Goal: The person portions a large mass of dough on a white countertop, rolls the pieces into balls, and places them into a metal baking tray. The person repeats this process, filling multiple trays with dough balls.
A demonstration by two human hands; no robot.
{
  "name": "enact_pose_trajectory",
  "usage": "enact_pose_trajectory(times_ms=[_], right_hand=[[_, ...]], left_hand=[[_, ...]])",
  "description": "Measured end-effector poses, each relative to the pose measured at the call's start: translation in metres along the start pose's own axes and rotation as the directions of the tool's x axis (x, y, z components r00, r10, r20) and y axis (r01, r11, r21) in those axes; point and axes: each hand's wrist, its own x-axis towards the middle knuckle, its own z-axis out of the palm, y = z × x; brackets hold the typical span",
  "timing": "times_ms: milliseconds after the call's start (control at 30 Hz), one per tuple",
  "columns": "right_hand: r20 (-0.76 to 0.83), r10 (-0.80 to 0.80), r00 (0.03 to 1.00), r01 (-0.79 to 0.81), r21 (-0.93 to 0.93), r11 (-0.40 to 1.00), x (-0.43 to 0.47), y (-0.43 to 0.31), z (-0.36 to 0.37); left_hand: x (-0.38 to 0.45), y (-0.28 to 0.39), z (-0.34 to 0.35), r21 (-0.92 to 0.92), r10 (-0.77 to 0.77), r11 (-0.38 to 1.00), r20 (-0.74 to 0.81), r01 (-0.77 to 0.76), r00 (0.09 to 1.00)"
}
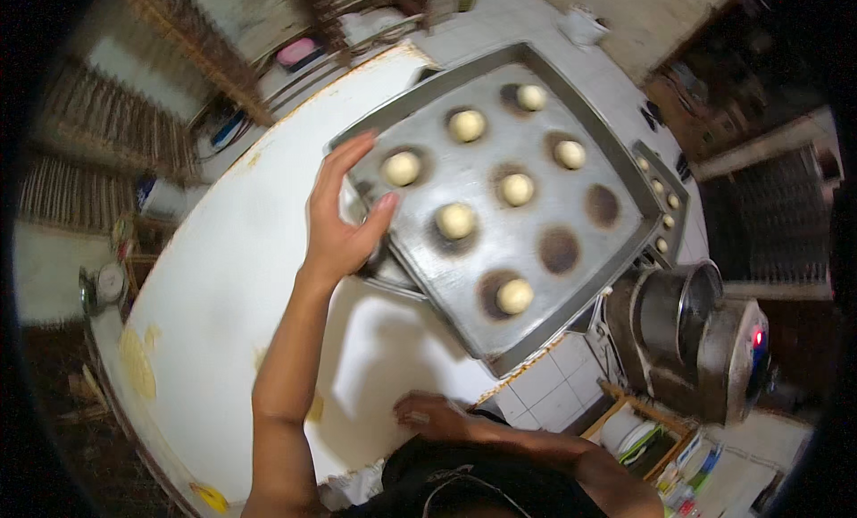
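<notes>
My left hand [338,233] is at the left rim of a metal baking tray [495,250], thumb and fingers spread apart. Its fingertips overlap the rim, though firm contact is hard to judge. Several round, pale dough balls [517,189] sit in spaced rows on the tray, most over dark round patches. Two dark patches [559,250] toward the right side carry no ball. Beneath the left side of this tray, part of another metal tray [392,270] shows. Close to my body, over the table's near edge, my right hand [432,414] is blurred with its fingers bent; its palm is hidden.
The trays lie on a white table [221,270] with rusty edges. Beyond the right rim is a smaller tray [676,213] of dough balls. A metal mixer-like machine [676,324] with a red light stands right. A wooden crate [643,431] and dial scale [109,283] flank the table.
</notes>
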Motion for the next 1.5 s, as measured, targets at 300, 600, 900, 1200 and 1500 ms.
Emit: enact_pose_trajectory(times_ms=[300, 600, 900, 1200, 1500], right_hand=[[0.009, 0.07, 0.998, -0.056, -0.493, 0.868, 0.091, 0.109, 0.035], [0.286, -0.218, 0.933, 0.358, -0.686, 0.633, 0.424, 0.073, 0.317], [0.17, -0.452, 0.876, 0.387, -0.807, 0.446, 0.755, 0.082, 0.65], [0.384, -0.383, 0.84, 0.502, -0.283, 0.818, 0.575, 0.002, 0.654], [0.179, -0.351, 0.919, 0.371, -0.094, 0.924, 0.256, -0.192, 0.376]], left_hand=[[-0.532, -0.052, -0.294, 0.247, -0.64, 0.492, -0.548, 0.835, 0.539], [-0.748, -0.172, -0.551, 0.351, -0.315, -0.048, -0.894, 0.935, 0.32], [-0.712, -0.167, -0.568, 0.347, -0.404, 0.04, -0.852, 0.937, 0.332], [-0.714, -0.153, -0.58, 0.175, -0.299, 0.39, -0.904, 0.904, 0.304], [-0.609, 0.04, -0.427, -0.45, -0.661, 0.733, -0.297, 0.51, 0.689]])
